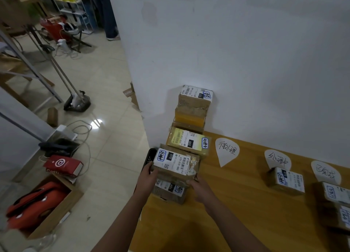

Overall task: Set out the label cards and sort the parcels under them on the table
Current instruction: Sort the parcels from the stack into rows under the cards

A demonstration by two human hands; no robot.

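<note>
- While only 1 head view is given, it shows both hands closed on the same parcel [176,161] at the left end of the counter [236,204].
- Left hand [146,176] has its fingers [151,166] wrapped on the parcel's left edge; right hand [200,189] grips the near right corner, fingers curled under where I cannot see them.
- That parcel sits atop another parcel [170,192], with a yellow parcel [187,141] just behind it and a taller stack [195,104] against the wall.
- 3 label cards lie along the wall: the first card [226,151] just right of the yellow parcel, the second card [277,159] and third card [325,171] further right.
- 1 sorted parcel [287,180] lies below the second card, more [336,194] below the third.
- Judging the move: every card lies to the right of the fingers, the held parcel's long axis runs left to right, and the right hand is nearer the cards.
</note>
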